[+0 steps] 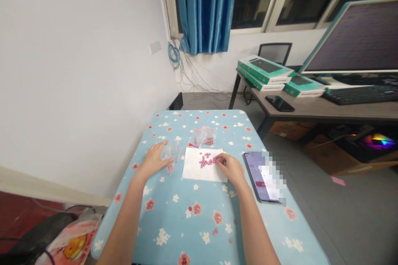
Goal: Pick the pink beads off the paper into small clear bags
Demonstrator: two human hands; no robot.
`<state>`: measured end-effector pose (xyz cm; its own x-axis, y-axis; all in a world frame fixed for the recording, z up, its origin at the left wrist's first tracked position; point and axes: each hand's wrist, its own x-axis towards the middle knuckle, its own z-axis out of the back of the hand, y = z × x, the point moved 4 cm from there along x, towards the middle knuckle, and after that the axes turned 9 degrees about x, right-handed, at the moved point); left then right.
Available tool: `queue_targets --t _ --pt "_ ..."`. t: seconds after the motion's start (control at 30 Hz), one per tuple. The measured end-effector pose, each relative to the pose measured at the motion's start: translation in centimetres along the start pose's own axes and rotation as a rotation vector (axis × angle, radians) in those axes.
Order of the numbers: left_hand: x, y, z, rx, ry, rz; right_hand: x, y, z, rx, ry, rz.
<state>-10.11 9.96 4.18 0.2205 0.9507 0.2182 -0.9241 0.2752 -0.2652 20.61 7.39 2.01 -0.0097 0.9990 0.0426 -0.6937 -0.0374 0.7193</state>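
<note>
Small pink beads (205, 161) lie in a loose cluster on a white sheet of paper (194, 169). At the right side of the cluster is my right hand (230, 168), its fingertips pinched together against the beads; whatever is between them is hidden. My left hand (153, 160) rests left of the paper, thumb and fingers around a small clear plastic zip bag (170, 151) that lies on the table. Behind the paper, another clear zip bag (203, 134) holds more pink beads at its lower edge.
The flowered blue tablecloth (186, 192) covers the table. A phone (261, 178) lies near its right edge. At the right, a desk (298, 107) carries green keyboard boxes (264, 69), a dark phone (280, 103), a keyboard (360, 94) and a monitor (357, 37). A wall (77, 70) rises at left.
</note>
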Motion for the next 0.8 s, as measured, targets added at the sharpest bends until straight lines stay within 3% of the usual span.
queue_targets --t 0.1,0.2,0.43,0.67,0.8 --pt "0.8 1.4 -0.3 0.127 0.15 -0.044 0.0 0.0 0.0 0.011 -0.002 -0.004" --pt "1.3 1.3 -0.5 0.212 0.237 -0.067 0.0 0.0 0.0 0.024 -0.01 -0.012" --pt "1.6 0.2 0.2 0.3 0.204 -0.031 0.1 -0.3 -0.2 0.044 -0.021 0.005" --pt "1.8 0.4 0.0 0.307 0.22 -0.008 0.1 -0.3 -0.2 0.033 -0.012 -0.014" --pt "1.5 -0.3 0.9 0.246 0.146 -0.025 0.0 -0.2 0.0 0.054 -0.021 -0.019"
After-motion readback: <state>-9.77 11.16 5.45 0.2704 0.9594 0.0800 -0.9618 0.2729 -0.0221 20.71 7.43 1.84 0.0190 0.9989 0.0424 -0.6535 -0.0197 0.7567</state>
